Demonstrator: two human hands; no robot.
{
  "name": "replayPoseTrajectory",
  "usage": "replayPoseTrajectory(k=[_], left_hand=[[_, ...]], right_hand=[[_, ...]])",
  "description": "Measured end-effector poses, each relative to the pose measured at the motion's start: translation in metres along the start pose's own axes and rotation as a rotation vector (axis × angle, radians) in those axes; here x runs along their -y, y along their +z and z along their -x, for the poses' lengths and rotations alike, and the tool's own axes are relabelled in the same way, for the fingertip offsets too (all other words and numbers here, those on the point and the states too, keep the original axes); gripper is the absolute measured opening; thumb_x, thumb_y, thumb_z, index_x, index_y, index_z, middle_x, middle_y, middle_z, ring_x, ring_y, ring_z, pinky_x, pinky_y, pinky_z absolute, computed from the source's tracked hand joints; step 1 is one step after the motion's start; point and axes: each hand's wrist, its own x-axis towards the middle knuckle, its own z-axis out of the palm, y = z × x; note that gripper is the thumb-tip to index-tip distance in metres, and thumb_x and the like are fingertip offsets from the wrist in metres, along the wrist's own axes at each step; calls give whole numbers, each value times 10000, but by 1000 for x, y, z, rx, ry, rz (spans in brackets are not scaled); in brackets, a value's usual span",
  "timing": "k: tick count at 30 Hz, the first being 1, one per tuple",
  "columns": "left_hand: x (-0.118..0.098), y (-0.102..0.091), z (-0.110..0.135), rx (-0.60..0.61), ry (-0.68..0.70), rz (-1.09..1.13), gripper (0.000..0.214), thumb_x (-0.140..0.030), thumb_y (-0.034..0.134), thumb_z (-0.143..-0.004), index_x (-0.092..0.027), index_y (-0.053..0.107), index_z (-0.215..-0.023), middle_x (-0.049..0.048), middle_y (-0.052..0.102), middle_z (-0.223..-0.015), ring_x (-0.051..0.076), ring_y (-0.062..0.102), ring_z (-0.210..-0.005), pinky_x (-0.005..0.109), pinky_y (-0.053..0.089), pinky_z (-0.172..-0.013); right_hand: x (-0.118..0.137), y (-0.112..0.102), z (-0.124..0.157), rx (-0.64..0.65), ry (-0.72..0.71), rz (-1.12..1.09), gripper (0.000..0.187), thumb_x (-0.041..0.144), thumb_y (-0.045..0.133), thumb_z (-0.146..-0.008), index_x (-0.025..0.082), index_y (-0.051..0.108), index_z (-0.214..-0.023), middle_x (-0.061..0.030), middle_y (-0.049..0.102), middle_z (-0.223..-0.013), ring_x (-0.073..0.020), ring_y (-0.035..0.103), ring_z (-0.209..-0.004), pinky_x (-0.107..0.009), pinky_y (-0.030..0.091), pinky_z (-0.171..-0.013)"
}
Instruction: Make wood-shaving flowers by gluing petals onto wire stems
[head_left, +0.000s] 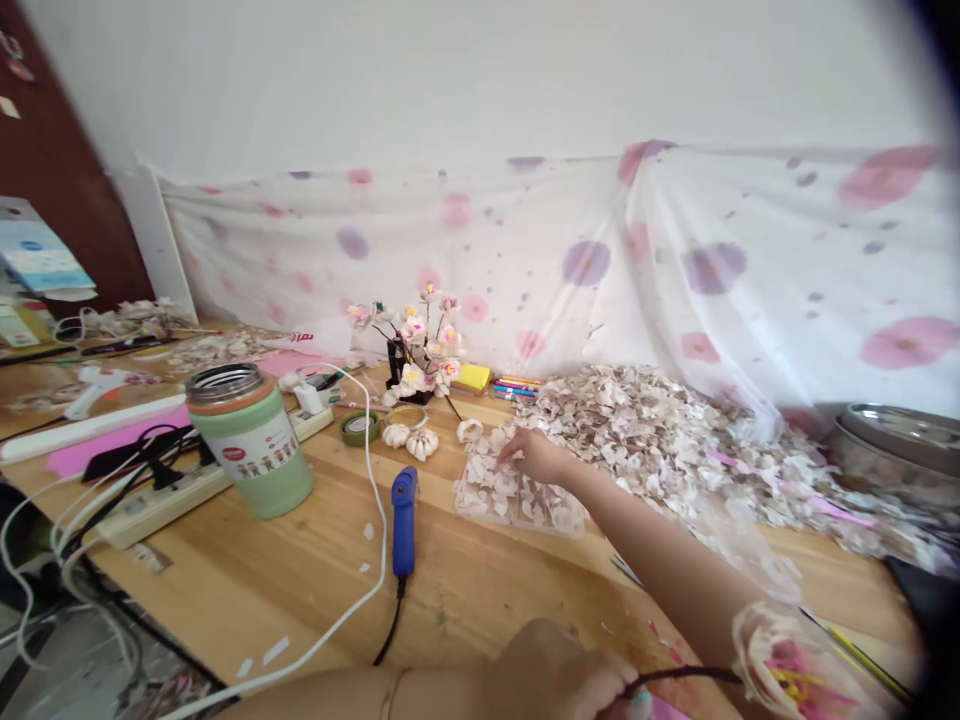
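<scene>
At the bottom edge, my left hand (551, 680) is closed round the dark stem (686, 673) of a handmade flower (787, 665) with pale petals and a pink and yellow centre. My right hand (536, 457) reaches over a clear plastic tray (559, 528) of thin whitish petals (491, 495). Its fingertips are drawn together among the petals; whether one is between them is hidden. Behind the tray lies a big heap of similar dry flakes (630, 415). Beside it are garlic bulbs (421, 444). A blue hot glue gun (404, 520) lies left of the tray.
A green jar (259, 450) stands on the left near a power strip (165, 505) with tangled cables. A white cord (375, 490) crosses the table. At the back are a vase of finished flowers (427, 350) and coloured pens (516, 387). Metal bowls (896, 445) sit far right.
</scene>
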Motion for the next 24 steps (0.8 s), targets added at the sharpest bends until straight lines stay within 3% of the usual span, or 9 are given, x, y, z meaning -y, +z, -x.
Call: replayPoseTrajectory(k=[4,8,13,17,24], left_hand=[[0,2,-2,-41,98,-9,451,-423,218,-959,-202,605,-890,-9,566,-505,117,533,-435,206,366,-453],[-4,-1,-6,-72,109,-11,503,-403,141,-965,-187,588,-884,-9,574,-493,114,532,-412,212,344,-425],[-7,-7,-7,-79,130,8,460,-360,168,-971,-185,588,-905,-9,607,-530,114,556,-429,209,366,-448],[-8,-7,-3,-87,131,17,457,-367,164,-972,-181,577,-908,5,612,-563,120,582,-475,205,390,-493],[-6,-3,-1,-28,144,-69,343,-385,293,-951,-211,586,-918,-28,597,-516,124,557,-426,217,356,-448]], right_hand=[[4,5,-6,-41,24,-10,182,281,582,-892,148,639,-1003,-64,632,-1093,-213,569,-1060,-451,431,-948],[8,11,-8,-55,33,11,208,310,586,-890,145,631,-1008,-68,625,-1099,-216,573,-1055,-451,444,-935],[5,6,-5,-85,33,34,182,295,570,-902,144,640,-975,-65,637,-1076,-210,574,-1060,-445,447,-939],[-15,-5,2,-107,86,59,189,297,551,-915,150,635,-999,-69,630,-1104,-210,571,-1071,-442,452,-939],[-41,-10,24,-10,133,127,199,303,564,-907,149,630,-1015,-71,627,-1109,-208,583,-1043,-441,459,-927]])
